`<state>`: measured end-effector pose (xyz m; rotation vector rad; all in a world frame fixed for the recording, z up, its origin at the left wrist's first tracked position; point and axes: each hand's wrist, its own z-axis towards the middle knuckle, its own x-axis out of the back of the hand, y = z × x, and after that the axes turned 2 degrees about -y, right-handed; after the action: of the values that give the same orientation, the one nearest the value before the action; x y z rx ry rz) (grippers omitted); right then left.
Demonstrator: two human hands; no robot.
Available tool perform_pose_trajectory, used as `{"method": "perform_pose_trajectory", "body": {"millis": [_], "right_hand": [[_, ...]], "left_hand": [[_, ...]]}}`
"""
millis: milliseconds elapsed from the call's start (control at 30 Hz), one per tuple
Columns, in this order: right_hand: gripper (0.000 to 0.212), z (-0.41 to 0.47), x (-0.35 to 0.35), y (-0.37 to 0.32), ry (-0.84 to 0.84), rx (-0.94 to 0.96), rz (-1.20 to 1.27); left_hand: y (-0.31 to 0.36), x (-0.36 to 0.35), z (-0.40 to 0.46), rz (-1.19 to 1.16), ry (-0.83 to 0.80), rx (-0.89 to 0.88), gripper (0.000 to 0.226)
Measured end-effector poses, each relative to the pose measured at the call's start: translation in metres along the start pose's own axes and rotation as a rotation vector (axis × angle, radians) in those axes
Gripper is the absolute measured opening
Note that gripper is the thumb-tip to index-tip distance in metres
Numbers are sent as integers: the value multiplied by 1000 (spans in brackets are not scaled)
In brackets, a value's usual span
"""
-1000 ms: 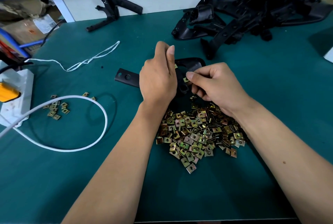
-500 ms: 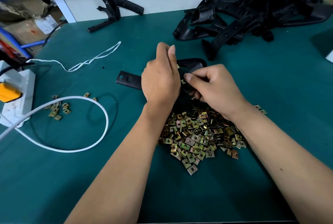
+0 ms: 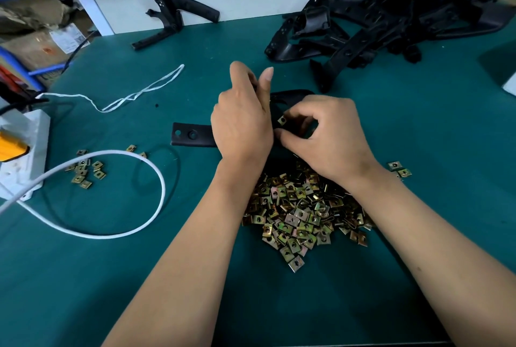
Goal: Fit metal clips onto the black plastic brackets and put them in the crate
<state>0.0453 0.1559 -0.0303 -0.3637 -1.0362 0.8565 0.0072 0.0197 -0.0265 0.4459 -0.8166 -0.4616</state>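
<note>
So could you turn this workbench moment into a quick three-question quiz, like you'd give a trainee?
1. True or false: the left hand holds down the black bracket being worked on.
2. Where does the big pile of metal clips lie? A) against the wall B) just in front of the wrists C) on the white power strip
3. Fill in: the right hand pinches one metal ____ against the bracket.

Key: 1 true; 2 B; 3 clip. The heap of spare brackets sits at the far right of the green table. No crate is in view.
</note>
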Motion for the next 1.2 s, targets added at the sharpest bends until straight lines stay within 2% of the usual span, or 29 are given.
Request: {"method": "perform_pose_trajectory", "body": {"millis": [267, 367, 533, 633, 733, 833, 933, 1100, 1200], "right_hand": [[22, 1, -5, 4, -12, 28, 54], [27, 3, 4, 6, 4, 29, 73], [29, -5, 40, 9, 62, 32, 55], [31, -25, 81, 17, 116, -36, 18], [29, -51, 134, 27, 135, -153, -15], [22, -85, 186, 37, 166, -296, -131], [14, -134, 237, 48, 359, -354, -173], [14, -251, 312, 70, 692, -499, -183], [13, -335, 340, 86, 767, -667, -198]], "left_hand": [[2, 2, -3, 45, 30, 23, 47], [6, 5, 0, 0, 4, -79, 47], [31, 5, 6, -185, -62, -364, 49], [74, -8, -2, -243, -113, -468, 54], [132, -21, -17, -192, -176, -533, 60], [202, -34, -43, -197, -231, -657, 56], [280, -44, -85, -239, -312, -737, 51], [393, -61, -186, -272, -531, -970, 50], [424, -71, -258, -379, -775, -1150, 47]]}}
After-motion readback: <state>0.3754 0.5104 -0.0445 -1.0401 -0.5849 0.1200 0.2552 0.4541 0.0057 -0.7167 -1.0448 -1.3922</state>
